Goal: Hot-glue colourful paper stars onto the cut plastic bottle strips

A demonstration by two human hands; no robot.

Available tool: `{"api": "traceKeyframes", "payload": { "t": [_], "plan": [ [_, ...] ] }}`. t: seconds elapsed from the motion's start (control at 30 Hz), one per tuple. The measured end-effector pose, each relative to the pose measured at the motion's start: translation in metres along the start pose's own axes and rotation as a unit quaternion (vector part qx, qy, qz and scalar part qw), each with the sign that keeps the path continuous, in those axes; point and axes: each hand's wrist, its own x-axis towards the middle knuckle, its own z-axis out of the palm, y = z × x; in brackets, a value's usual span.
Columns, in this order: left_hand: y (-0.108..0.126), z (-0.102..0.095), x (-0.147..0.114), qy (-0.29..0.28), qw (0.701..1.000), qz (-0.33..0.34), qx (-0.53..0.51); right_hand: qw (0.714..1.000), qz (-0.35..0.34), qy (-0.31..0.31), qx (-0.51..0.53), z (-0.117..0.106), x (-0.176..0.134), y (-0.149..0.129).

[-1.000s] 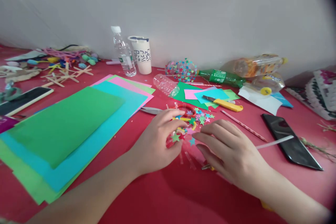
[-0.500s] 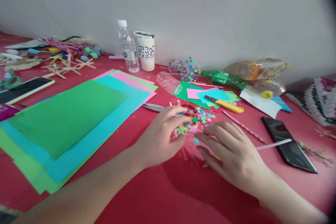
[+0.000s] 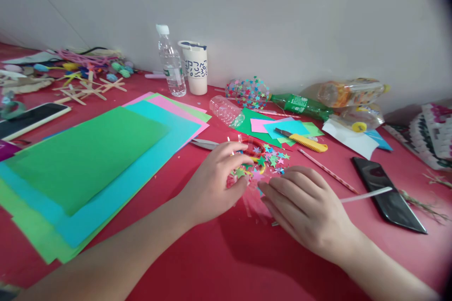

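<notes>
My left hand [image 3: 213,181] curls its fingers round the edge of a clear plastic piece [image 3: 260,209], cut into strips, low on the red table. Small coloured stars [image 3: 273,160] lie on and behind it. Just to the right, the fingers of my right hand [image 3: 305,202] are pressed together, fingertips down at the plastic. A blue star [image 3: 261,192] shows partly under those fingertips. Behind my left fingers is a red ring-shaped thing [image 3: 252,148], partly hidden. Scissors [image 3: 205,144] lie beyond my left hand.
Large coloured paper sheets [image 3: 116,150] cover the left side. A yellow cutter [image 3: 303,141] rests on small paper pieces. Behind are a water bottle [image 3: 173,70], a white cup [image 3: 197,73], a star-covered bottle [image 3: 250,92] and a green bottle [image 3: 303,105]. A black phone [image 3: 384,193] lies right.
My right hand has moved slightly down and left, and its fingers have closed together over the blue star. My left hand has barely moved.
</notes>
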Motion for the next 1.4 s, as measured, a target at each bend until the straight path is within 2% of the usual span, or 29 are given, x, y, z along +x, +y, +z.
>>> {"api": "traceKeyframes", "payload": {
  "t": [0.2, 0.37, 0.43, 0.57, 0.8, 1.4],
  "plan": [
    [0.000, -0.003, 0.001, -0.002, 1.000, -0.001, 0.002, 1.000, 0.000, -0.004, 0.026, -0.001, 0.000, 0.000],
    [0.005, -0.007, 0.001, -0.045, 0.990, 0.131, 0.025, 0.999, -0.005, -0.003, 0.039, -0.001, 0.000, 0.000],
    [0.007, -0.006, 0.001, -0.036, 0.987, 0.149, 0.040, 0.999, -0.001, -0.002, 0.044, 0.000, 0.000, 0.001],
    [0.008, -0.005, 0.000, -0.001, 0.992, 0.125, 0.034, 0.997, 0.034, -0.010, 0.072, 0.000, 0.001, 0.002],
    [0.009, -0.003, 0.000, -0.017, 0.995, 0.093, 0.011, 0.989, 0.089, -0.037, 0.115, 0.000, 0.004, 0.003],
    [0.010, -0.002, -0.003, -0.028, 0.997, 0.073, 0.003, 0.996, 0.045, -0.002, 0.074, 0.004, 0.002, 0.002]
  ]
}}
